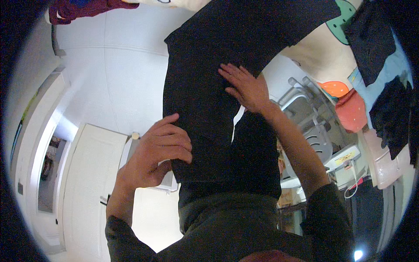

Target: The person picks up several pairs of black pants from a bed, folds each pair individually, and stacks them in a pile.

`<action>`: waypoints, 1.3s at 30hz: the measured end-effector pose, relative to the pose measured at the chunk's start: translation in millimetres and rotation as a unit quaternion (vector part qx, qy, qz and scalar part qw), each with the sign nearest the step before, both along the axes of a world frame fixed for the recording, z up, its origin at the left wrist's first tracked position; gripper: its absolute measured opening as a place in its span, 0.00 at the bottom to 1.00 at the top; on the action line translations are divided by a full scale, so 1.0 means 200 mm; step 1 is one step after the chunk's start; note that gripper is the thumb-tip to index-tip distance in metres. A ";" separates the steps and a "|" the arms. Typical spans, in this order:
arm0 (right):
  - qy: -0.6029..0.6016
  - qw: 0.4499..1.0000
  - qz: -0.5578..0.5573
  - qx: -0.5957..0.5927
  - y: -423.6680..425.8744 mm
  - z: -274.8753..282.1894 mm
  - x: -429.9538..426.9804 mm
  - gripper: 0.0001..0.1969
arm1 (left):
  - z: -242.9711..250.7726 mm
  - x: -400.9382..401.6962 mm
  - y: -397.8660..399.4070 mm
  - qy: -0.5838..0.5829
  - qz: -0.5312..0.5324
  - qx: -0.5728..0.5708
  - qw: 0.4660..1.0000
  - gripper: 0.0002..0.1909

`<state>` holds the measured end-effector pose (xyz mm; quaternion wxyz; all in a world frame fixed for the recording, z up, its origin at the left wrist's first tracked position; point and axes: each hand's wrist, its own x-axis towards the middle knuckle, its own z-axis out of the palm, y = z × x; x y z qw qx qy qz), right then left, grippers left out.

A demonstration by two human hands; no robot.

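A black garment (209, 82) extends from near my waist up to the top of the head view. My right hand (245, 86) lies on it right of its middle, palm down, with its fingers apart. At the garment's lower left edge is my left hand (167, 147), its fingers bent over the cloth and its thumb lower down; whether it pinches the fabric cannot be told. A narrow white strip (238, 119) shows just below my right hand, beside the black cloth.
Beige patterned fabric (327, 55) lies at the upper right, with dark clothing (370, 49) and light-blue cloth (392, 65) on it. Maroon cloth (85, 14) is at upper left. A grey plastic chair (316, 140) stands to the right, a white door (91, 157) to the left.
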<state>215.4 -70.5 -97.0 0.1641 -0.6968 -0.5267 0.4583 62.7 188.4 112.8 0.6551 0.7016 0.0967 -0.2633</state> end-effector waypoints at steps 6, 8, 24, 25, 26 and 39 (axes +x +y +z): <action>0.490 0.836 -0.244 -0.037 -0.18 0.16 0.04 0.33 | -0.10 0.27 -0.09 0.022 0.139 -0.015 0.990 0.18; 0.437 0.843 -0.313 -0.003 -0.09 0.32 0.11 0.32 | -0.17 0.37 -0.14 0.012 0.211 0.056 0.976 0.17; 0.305 0.680 -0.656 0.117 -0.20 0.11 1.28 0.27 | -0.74 1.93 0.00 0.054 0.273 -0.017 0.960 0.19; 0.273 0.670 -0.680 0.118 -0.17 0.02 1.37 0.23 | -0.81 2.01 0.02 0.014 0.252 0.060 0.966 0.19; 0.275 0.668 -0.683 0.112 -0.16 -0.08 1.44 0.23 | -0.91 2.08 0.03 -0.026 0.228 0.133 0.964 0.19; 0.073 0.676 -0.720 0.142 -0.11 -0.33 1.15 0.42 | -1.32 1.65 0.05 -0.005 0.211 0.314 0.926 0.47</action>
